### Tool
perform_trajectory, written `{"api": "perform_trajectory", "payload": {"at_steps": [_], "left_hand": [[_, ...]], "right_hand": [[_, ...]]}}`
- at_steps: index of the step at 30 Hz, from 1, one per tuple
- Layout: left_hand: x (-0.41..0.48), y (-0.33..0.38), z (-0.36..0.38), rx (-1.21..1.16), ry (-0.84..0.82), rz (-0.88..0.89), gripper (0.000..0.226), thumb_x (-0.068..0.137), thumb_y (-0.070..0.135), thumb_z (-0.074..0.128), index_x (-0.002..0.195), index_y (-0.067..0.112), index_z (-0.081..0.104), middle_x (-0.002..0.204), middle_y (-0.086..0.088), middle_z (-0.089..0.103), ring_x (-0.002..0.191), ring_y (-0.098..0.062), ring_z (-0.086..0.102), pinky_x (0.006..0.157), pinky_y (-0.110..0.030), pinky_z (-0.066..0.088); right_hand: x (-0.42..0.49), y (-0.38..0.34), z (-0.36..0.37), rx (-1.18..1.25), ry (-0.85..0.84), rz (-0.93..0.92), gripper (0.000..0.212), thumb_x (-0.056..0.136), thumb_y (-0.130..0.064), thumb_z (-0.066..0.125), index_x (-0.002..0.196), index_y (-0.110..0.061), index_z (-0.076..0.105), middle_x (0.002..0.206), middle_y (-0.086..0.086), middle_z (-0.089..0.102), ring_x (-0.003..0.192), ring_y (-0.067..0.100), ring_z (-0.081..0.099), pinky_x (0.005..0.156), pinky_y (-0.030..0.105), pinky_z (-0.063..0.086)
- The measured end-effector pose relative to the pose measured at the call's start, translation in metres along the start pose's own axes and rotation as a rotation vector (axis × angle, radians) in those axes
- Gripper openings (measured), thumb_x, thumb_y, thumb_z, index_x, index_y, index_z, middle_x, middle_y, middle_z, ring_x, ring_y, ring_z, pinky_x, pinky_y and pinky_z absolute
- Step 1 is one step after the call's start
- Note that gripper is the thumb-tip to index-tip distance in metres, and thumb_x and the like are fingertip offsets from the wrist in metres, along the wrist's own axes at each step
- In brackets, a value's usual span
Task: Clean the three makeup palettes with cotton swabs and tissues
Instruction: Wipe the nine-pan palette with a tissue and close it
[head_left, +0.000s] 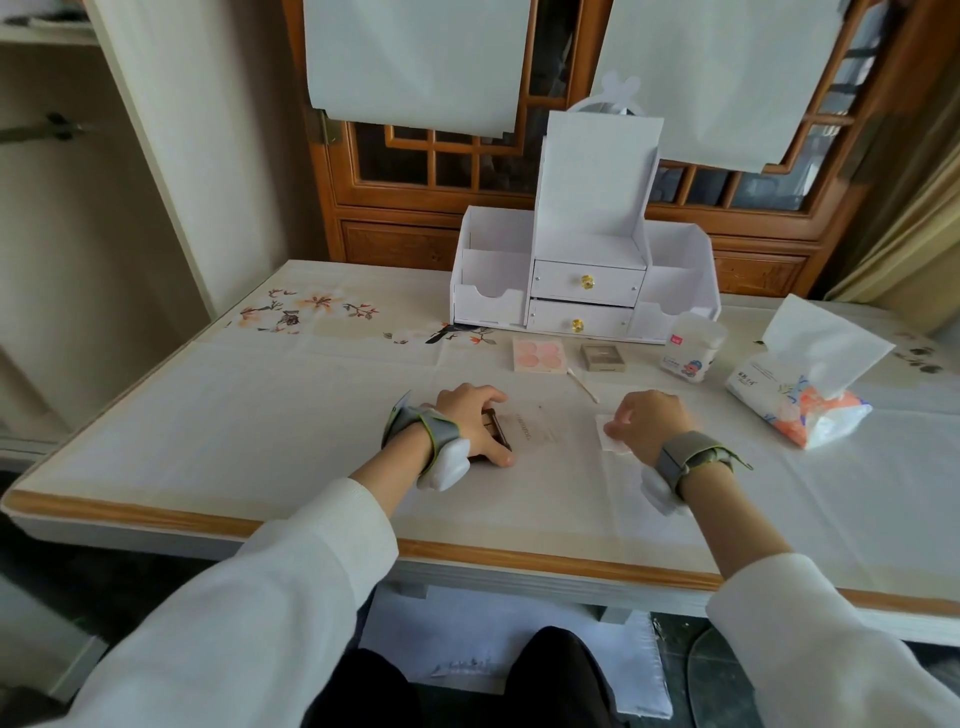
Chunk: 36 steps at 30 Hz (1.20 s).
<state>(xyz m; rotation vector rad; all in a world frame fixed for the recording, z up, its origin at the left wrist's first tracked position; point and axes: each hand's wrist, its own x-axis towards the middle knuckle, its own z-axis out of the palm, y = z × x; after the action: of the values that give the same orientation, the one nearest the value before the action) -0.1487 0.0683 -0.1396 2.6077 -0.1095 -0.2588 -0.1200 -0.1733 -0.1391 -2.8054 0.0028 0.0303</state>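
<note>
Palettes number three in the head view. The dark palette (497, 430) lies near the front edge of the counter (260, 415), its long axis running roughly front to back. The left grip (470, 422) grasps it, fingers curled over the far end and thumb at the near end. What looks like its clear lid (535, 427) lies flat just to its right. The right grip (652, 421) pinches one folded tissue (609, 446) down on the counter, near the palette and to its right. I judge the coming wipe must travel leftward, and the right grip is the nearer one for it. The pink palette (540, 354) and taupe palette (602, 357) sit further back, apart from both grips. One loose cotton swab (583, 386) lies in front of them. One swab tub (691, 349) and one tissue pack (795, 402) stand toward the right edge
</note>
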Motion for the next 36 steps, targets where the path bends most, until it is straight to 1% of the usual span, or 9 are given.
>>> {"api": "perform_trajectory", "payload": {"at_steps": [4, 9, 12, 14, 16, 23, 30, 33, 36], "left_hand": [[-0.004, -0.005, -0.005, 0.063, 0.010, -0.038, 0.091, 0.063, 0.047, 0.082, 0.140, 0.024, 0.040, 0.137, 0.002, 0.045, 0.125, -0.021, 0.045, 0.099, -0.033, 0.036], [-0.005, -0.008, -0.011, -0.012, -0.009, -0.015, 0.064, 0.062, 0.042, 0.084, 0.118, 0.024, 0.061, 0.106, 0.006, 0.062, 0.100, -0.015, 0.060, 0.077, -0.024, 0.047], [-0.001, -0.011, -0.014, -0.027, -0.044, -0.015, 0.064, 0.063, 0.039, 0.085, 0.119, 0.022, 0.062, 0.109, 0.003, 0.066, 0.101, -0.018, 0.061, 0.085, -0.027, 0.050], [0.001, -0.012, -0.017, -0.015, -0.074, -0.020, 0.069, 0.063, 0.039, 0.084, 0.124, 0.022, 0.058, 0.117, 0.001, 0.063, 0.108, -0.020, 0.059, 0.093, -0.031, 0.049], [0.002, -0.012, -0.018, 0.016, -0.093, -0.016, 0.077, 0.064, 0.041, 0.084, 0.131, 0.023, 0.053, 0.126, 0.001, 0.059, 0.115, -0.021, 0.055, 0.098, -0.032, 0.046], [0.007, -0.016, -0.018, 0.053, -0.082, 0.002, 0.083, 0.063, 0.046, 0.083, 0.135, 0.028, 0.049, 0.130, -0.001, 0.056, 0.120, -0.023, 0.050, 0.100, -0.031, 0.044], [0.010, -0.020, -0.017, 0.094, -0.046, 0.027, 0.080, 0.063, 0.049, 0.081, 0.135, 0.033, 0.048, 0.130, 0.001, 0.054, 0.121, -0.022, 0.049, 0.086, -0.025, 0.039], [0.011, -0.021, -0.017, 0.112, -0.043, 0.034, 0.081, 0.064, 0.050, 0.081, 0.136, 0.032, 0.047, 0.131, 0.001, 0.054, 0.122, -0.022, 0.048, 0.085, -0.025, 0.038], [0.010, -0.021, -0.018, 0.116, -0.036, 0.044, 0.081, 0.065, 0.051, 0.080, 0.137, 0.033, 0.046, 0.132, 0.002, 0.053, 0.122, -0.022, 0.048, 0.085, -0.025, 0.037]], "right_hand": [[0.001, -0.003, 0.005, 0.159, 0.033, 0.006, 0.003, 0.079, -0.015, 0.066, 0.082, -0.016, 0.064, 0.093, 0.006, 0.063, 0.077, 0.021, 0.055, 0.066, 0.027, 0.044], [0.001, -0.014, 0.001, 0.202, 0.094, -0.050, 0.009, 0.077, -0.009, 0.065, 0.075, -0.017, 0.062, 0.085, 0.006, 0.064, 0.076, 0.021, 0.054, 0.066, 0.026, 0.041], [-0.004, -0.032, 0.000, 0.289, 0.134, -0.170, 0.009, 0.076, -0.012, 0.067, 0.077, -0.019, 0.061, 0.079, 0.001, 0.062, 0.077, 0.019, 0.055, 0.061, 0.021, 0.039], [-0.006, -0.047, 0.002, 0.339, 0.114, -0.231, 0.011, 0.075, -0.013, 0.069, 0.080, -0.019, 0.061, 0.079, -0.002, 0.061, 0.076, 0.016, 0.054, 0.058, 0.017, 0.039], [-0.008, -0.060, 0.005, 0.350, 0.065, -0.262, 0.015, 0.074, -0.014, 0.070, 0.084, -0.020, 0.060, 0.080, -0.004, 0.060, 0.075, 0.015, 0.055, 0.061, 0.019, 0.041], [-0.010, -0.083, 0.031, 0.240, -0.032, -0.290, 0.008, 0.071, -0.017, 0.068, 0.072, -0.025, 0.069, 0.073, -0.010, 0.064, 0.078, 0.012, 0.059, 0.075, 0.025, 0.051], [0.000, -0.095, 0.035, 0.059, -0.001, -0.314, 0.011, 0.077, -0.024, 0.064, 0.084, -0.027, 0.072, 0.092, -0.008, 0.067, 0.092, 0.013, 0.057, 0.075, 0.024, 0.046], [0.004, -0.103, 0.033, 0.004, -0.001, -0.325, 0.017, 0.080, -0.024, 0.059, 0.090, -0.028, 0.072, 0.093, -0.007, 0.069, 0.090, 0.015, 0.060, 0.072, 0.024, 0.046], [0.007, -0.104, 0.031, -0.014, -0.013, -0.323, 0.017, 0.079, -0.028, 0.058, 0.088, -0.033, 0.071, 0.088, -0.008, 0.069, 0.087, 0.016, 0.062, 0.076, 0.029, 0.052]]}}
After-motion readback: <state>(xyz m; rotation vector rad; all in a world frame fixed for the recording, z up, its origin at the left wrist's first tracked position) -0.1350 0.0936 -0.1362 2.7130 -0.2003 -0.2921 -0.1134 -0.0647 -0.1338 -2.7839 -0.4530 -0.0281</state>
